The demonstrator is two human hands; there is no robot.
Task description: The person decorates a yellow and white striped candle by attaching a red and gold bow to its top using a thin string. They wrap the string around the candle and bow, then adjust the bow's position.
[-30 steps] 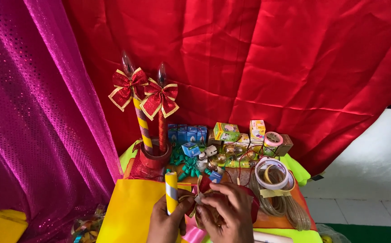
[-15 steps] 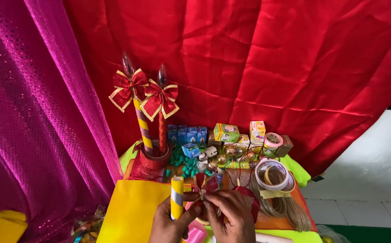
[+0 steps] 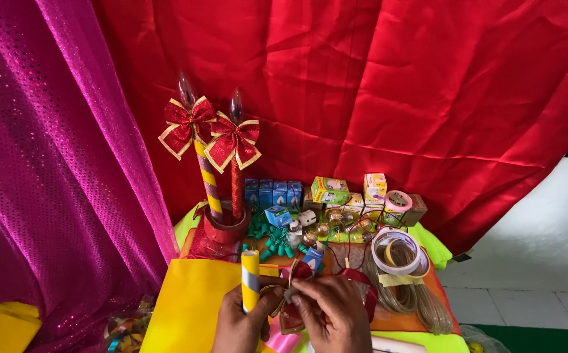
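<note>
Holding a yellow striped tube (image 3: 250, 280) upright, the left hand (image 3: 239, 323) is closed around it at near centre; the right hand (image 3: 334, 312) pinches a red bow (image 3: 295, 287) against it. Fixing the bow seems underway; pressing it firmly likely comes next.

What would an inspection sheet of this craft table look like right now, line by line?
Surface: small table under bright green and orange covers, with a yellow sheet at the front.
Job's things: left hand grips a yellow and silver striped tube upright; right hand pinches a red bow against it.
Clutter: two finished bow-topped candle lamps in a red base, small boxes, green caps, tape rolls.
Grippers: both hands busy, fingers closed on their items.
Cables: coiled pale cord at the right edge.
Surroundings: red drape behind, magenta sequin cloth on the left, tiled floor on the right.
</note>
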